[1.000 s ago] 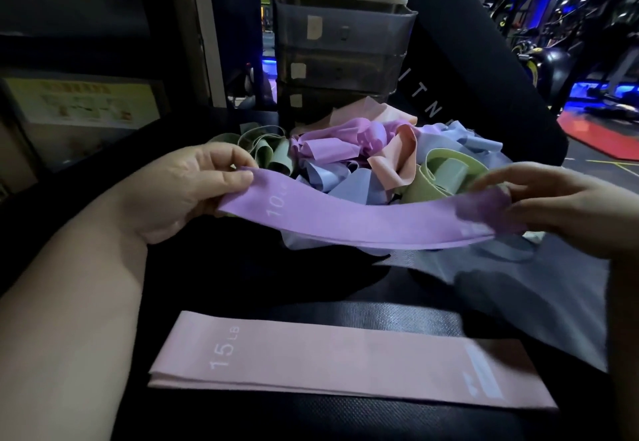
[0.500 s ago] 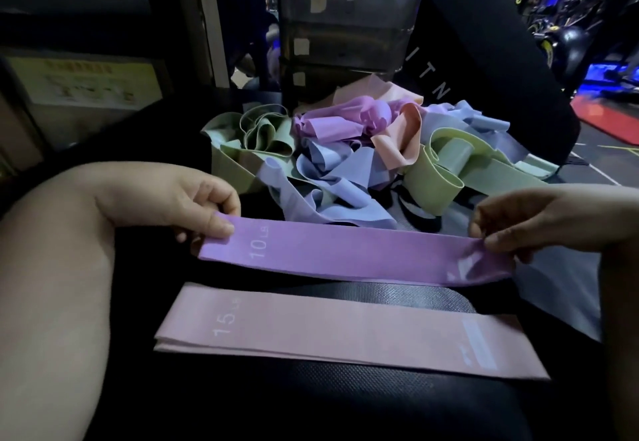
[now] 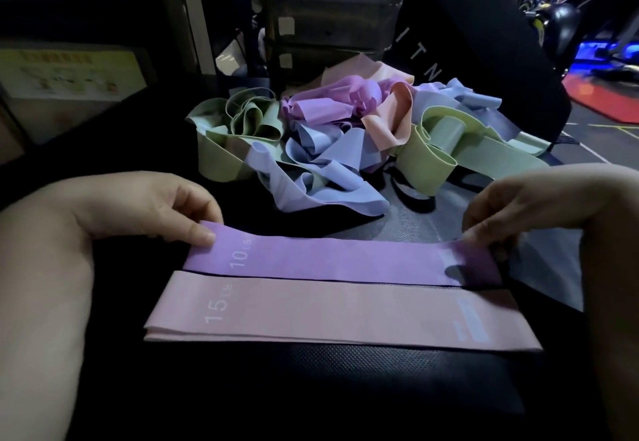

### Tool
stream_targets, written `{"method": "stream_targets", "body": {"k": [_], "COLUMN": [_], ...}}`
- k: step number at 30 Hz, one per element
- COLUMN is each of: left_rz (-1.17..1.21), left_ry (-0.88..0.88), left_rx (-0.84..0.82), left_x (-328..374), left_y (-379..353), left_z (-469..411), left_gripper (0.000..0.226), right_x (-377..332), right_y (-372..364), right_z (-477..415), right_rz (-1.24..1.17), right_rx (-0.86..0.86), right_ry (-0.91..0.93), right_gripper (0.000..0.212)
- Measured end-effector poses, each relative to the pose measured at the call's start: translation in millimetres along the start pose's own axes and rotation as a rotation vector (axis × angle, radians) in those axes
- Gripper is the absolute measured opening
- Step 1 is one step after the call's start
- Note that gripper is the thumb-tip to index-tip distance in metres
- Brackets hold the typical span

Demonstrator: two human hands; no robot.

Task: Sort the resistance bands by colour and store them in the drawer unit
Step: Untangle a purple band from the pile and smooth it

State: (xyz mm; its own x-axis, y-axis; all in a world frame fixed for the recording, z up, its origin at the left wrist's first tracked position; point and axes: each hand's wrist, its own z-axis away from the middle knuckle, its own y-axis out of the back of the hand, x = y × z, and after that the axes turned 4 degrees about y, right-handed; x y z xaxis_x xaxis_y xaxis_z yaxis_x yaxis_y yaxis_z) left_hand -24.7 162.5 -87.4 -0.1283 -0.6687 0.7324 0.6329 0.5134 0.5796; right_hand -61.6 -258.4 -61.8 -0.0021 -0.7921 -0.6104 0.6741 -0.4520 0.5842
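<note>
A purple fabric band [image 3: 332,260] marked 10 LB lies flat across the black surface, just behind a pink band [image 3: 328,312] marked 15 LB. My left hand [image 3: 145,209] pinches the purple band's left end between thumb and fingers. My right hand [image 3: 518,205] pinches its right end. Behind them sits a tangled pile of loose bands [image 3: 332,143] in green, blue, purple and peach. The dark translucent drawer unit [image 3: 332,15] stands behind the pile with its drawers closed.
The black textured pad [image 3: 345,388] extends toward me. A black upright panel [image 3: 484,43] rises at the back right. A yellow poster [image 3: 69,74] hangs at the left. Gym machines and a red mat [image 3: 608,98] lie far right.
Both hands lowered the purple band from mid-air down to the pad, right behind the pink band. The camera tilted down, so the drawer unit moved up in view.
</note>
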Motion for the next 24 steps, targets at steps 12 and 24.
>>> {"method": "stream_targets", "body": {"k": [12,24], "left_rz": [0.067,0.03], "left_ry": [-0.025,-0.036], "left_rx": [-0.036,0.004], "left_x": [-3.0,-5.2], "left_y": [3.0,0.5], "left_z": [0.3,-3.5], "left_gripper": [0.06,0.062], "right_x": [4.6,-8.4], "right_y": [3.3,-4.3], "right_z": [0.2,-3.7], "right_rz": [0.016,0.215], "right_rx": [0.054,0.087], "right_ry": [-0.089,-0.147], "right_gripper": [0.078,0.1]}}
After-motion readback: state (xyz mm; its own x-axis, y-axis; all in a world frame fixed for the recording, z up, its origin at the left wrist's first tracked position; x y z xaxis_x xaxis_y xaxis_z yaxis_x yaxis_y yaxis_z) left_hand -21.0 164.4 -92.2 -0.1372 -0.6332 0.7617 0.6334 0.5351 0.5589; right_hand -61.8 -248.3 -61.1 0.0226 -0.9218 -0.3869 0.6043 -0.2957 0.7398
